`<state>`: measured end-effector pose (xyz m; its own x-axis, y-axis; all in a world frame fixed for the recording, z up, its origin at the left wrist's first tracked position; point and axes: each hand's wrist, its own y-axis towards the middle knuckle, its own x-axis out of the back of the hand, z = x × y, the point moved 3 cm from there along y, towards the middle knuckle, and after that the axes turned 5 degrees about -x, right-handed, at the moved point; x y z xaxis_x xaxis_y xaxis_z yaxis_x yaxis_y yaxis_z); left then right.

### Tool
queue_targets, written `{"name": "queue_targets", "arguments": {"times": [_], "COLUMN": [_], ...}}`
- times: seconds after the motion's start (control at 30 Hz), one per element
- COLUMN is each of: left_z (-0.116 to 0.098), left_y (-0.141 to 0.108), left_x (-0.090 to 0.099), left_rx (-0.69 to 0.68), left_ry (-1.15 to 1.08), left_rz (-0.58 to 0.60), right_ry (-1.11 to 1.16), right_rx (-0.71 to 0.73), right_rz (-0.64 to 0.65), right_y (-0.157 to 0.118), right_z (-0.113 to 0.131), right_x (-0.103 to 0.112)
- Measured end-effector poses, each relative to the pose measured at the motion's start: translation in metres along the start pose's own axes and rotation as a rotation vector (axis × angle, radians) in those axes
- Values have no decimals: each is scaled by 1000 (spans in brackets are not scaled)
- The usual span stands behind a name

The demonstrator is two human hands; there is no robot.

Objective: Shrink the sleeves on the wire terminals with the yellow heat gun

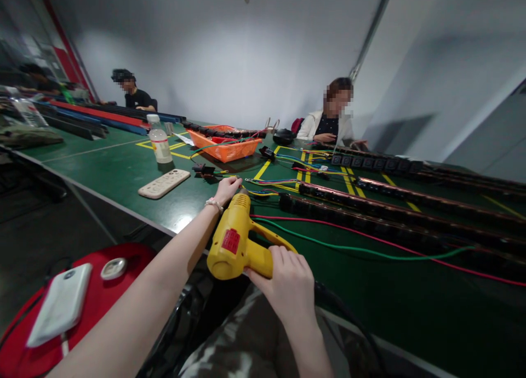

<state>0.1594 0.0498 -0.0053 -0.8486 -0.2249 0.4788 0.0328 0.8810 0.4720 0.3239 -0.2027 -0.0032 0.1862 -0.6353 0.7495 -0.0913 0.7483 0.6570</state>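
My right hand (287,282) grips the handle of a yellow heat gun (234,241) whose nozzle points away over the green table (123,170). My left hand (227,189) reaches past the gun's nozzle and pinches a bundle of coloured wires (263,185) lying on the table. A bead bracelet sits on my left wrist. Red and green wires (361,244) run to the right across the table, next to long black power strips (394,213).
A white remote control (164,183), a plastic bottle (159,141) and an orange basket (226,145) stand further back. Two other people sit at the far side. A red stool (96,304) at my left carries a white phone (61,304).
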Motion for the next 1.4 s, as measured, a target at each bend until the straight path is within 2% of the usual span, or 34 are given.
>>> {"name": "queue_targets", "arguments": {"times": [0.17,0.4,0.7,0.93,1.13,1.4], "left_z": [0,4,2,-3,-6,-5], "left_y": [0,-1,-5,-8,-12,-10], "left_x": [0,1,0,5,9,8], "left_rx": [65,86,72,99,218,206], "left_ry": [-182,-182,-50,254,419,490], "left_rz": [62,74,45,13,44,123], "right_ry": [16,67,72,-36,-166,-223], "right_rx": [-30,-46,-7,-3,-27,-23], "right_rz": [-39,-98,-86,-196,-259,-246], "right_y": [-1,-2,-11,-22,-28,-28], "right_z": [8,6,-16,-38,-54,-55], "right_x": [-8,-9,6,17,28,31]}}
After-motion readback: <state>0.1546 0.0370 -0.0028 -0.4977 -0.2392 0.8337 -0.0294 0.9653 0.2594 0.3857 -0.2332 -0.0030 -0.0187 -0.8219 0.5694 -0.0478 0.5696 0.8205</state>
